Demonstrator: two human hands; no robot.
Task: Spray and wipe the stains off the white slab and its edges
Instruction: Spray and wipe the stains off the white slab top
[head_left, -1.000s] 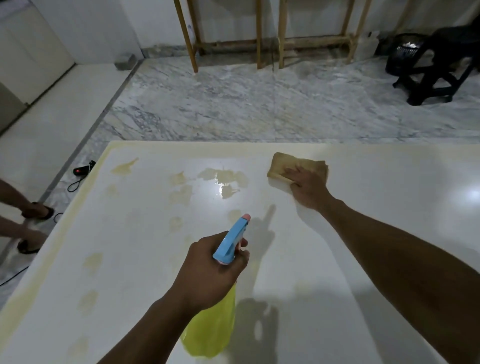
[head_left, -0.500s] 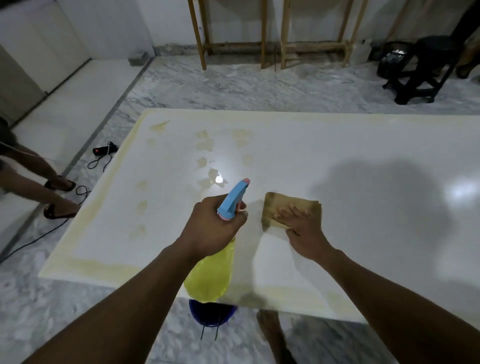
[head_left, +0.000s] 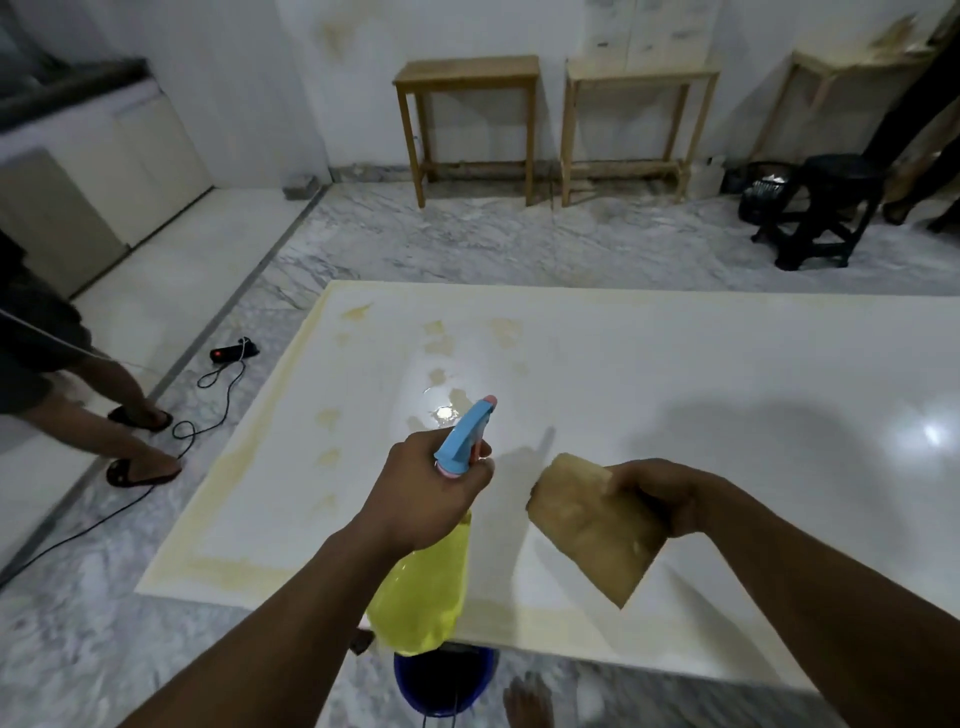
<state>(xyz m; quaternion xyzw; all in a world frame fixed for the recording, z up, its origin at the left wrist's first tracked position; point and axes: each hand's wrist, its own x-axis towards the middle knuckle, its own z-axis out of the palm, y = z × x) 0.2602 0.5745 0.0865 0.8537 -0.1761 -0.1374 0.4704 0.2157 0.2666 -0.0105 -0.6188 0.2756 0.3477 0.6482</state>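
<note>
Closest in, a blue bucket (head_left: 441, 680) sits on the floor under the slab's near edge, beside a bare foot (head_left: 527, 701). Any liquid running off that edge would likely wet the polished marble floor (head_left: 467, 249) there, and a slip is the probable result.

The left hand (head_left: 426, 499) curls round the neck of the spray bottle (head_left: 423, 587), whose yellow body hangs below and whose blue nozzle aims out over the slab. The right hand (head_left: 660, 493) pinches one edge of a tan cloth (head_left: 587, 525), which hangs and appears to be clear of the surface. The cloth looks soiled already, so it could smear the yellow residue instead of removing it. A loose pinch could also let it drop.

The white slab (head_left: 701, 374) lies flat and low, filling the middle of the view. It is glossy and mostly pale on the right. A yellow band (head_left: 223, 569) runs along its near and left edges, and these borders seem easy to miss. Separate yellowish patches (head_left: 439, 343) dot the left half, and a wet gleam (head_left: 444, 413) shows just beyond the nozzle.

On the floor left of the slab, a power strip (head_left: 234, 353) glows red, its cable trailing past another person's sandalled feet (head_left: 143, 470). Overspray drifting that way would be a hazard. Wooden stands (head_left: 467, 119) line the far wall.
</note>
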